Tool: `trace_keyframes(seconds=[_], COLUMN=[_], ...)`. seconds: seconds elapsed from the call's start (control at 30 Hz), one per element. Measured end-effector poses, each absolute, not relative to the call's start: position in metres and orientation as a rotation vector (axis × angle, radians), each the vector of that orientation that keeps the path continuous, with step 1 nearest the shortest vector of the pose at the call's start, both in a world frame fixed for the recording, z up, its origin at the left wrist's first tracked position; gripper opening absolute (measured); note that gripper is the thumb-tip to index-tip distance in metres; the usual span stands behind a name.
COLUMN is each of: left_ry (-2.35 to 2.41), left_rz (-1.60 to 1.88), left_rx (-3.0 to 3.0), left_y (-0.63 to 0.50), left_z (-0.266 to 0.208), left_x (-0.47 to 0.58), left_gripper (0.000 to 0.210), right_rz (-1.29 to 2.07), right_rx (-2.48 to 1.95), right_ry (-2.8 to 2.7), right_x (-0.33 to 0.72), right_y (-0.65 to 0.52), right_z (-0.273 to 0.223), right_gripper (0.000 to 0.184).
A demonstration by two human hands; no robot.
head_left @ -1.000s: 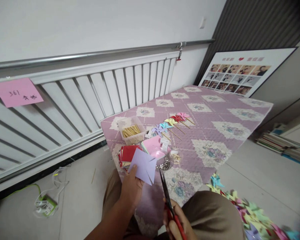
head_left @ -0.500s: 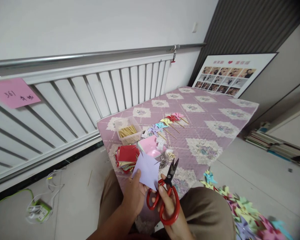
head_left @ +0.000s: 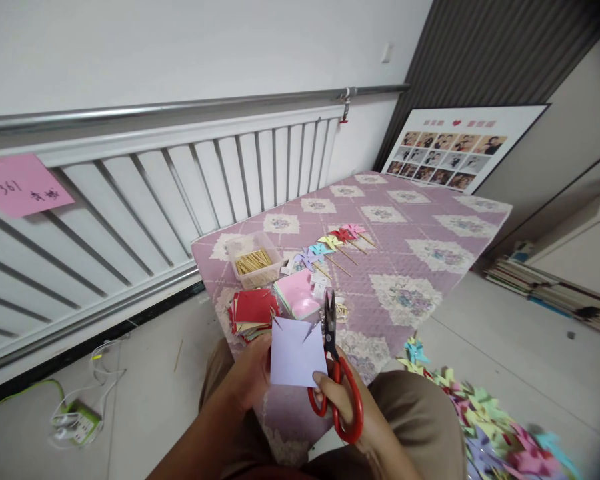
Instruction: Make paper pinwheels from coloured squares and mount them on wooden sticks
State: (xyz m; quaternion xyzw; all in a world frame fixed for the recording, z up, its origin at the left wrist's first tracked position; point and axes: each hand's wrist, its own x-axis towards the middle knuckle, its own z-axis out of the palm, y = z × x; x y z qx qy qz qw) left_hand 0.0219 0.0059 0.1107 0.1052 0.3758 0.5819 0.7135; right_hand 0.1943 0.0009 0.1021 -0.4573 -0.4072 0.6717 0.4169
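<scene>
A light purple paper square (head_left: 298, 357) with slits cut in from its two upper corners is held up over my lap. My left hand (head_left: 253, 375) is at its left edge, most of the fingers hidden behind the sheet. My right hand (head_left: 344, 395) grips red-handled scissors (head_left: 336, 363), blades pointing up and nearly together beside the paper's right edge. The right thumb also presses on the sheet's lower right corner. Just beyond lie a stack of coloured paper squares (head_left: 254, 310) topped with red, and a container with pink paper (head_left: 296, 291).
A clear plastic box (head_left: 256, 261) of gold-coloured sticks stands on the patterned tablecloth (head_left: 350, 280). Finished pinwheels (head_left: 333, 243) lie in a row behind. Many pinwheels (head_left: 485, 420) are heaped low on my right. A white radiator (head_left: 195, 193) lines the left wall; a green power strip (head_left: 84, 423) lies on the floor.
The paper square has turned, so its cut corners now face away from me. My left hand shifted left and the thumb no longer shows on top; my right thumb moved onto the paper.
</scene>
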Motion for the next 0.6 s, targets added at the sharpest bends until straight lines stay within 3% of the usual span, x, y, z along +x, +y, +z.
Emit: trace_keyframes(seconds=[0.13,0.23,0.43,0.6], left_ry=[0.740,0.850,0.998,0.987], left_rz=[0.976,0.898,1.199,1.375], left_rx=[0.500,0.626,0.441,0.310], left_y=[0.010,0.010,0.020,0.029], left_z=[0.111,0.109,0.106,0.106], left_x=[0.010,0.014,0.024,0.025], left_gripper=[0.043,0.033,0.025,0.027], right_rz=[1.811,1.773,1.607,1.750], right_rx=[-1.071,-1.099,-1.026,-0.964], right_ry=[-1.224,-1.229,-0.922,-0.999], right_x=[0.212,0.216,0.217,0.224], right_y=[0.007,0.013,0.012,-0.021], right_z=[0.117,0.116,0.094,0.073], right_gripper=[0.039,0.053,0.067,0.065])
